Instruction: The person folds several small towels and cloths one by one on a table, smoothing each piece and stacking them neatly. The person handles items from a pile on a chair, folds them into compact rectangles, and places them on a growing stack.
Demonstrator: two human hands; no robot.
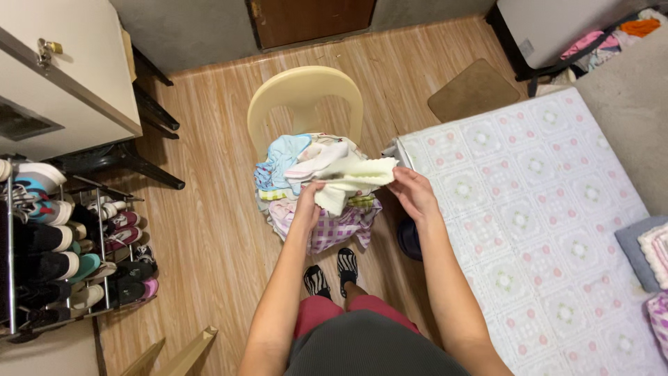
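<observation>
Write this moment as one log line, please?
left hand: grips pale yellow cloth | right hand: grips same cloth | below: clothes pile on plastic chair

The cloth (351,182) I hold is pale cream. Beneath it the pile (313,202) shows light blue, pink and purple-and-white checks, on a cream chair (304,94). Right of the chair, the bed cover (543,223) is white with pink-dotted floral squares.

Two hands are seen, a left hand (308,202) and a right hand (412,191), with one pale yellow cloth (351,179) held between them. One cream plastic chair (304,94) is counted at twelve o'clock, bearing one heap of laundry (306,177). One shoe rack (59,244) is found at nine o'clock, one brown mat (473,90) at one o'clock, one bed (550,230) at three o'clock.
</observation>
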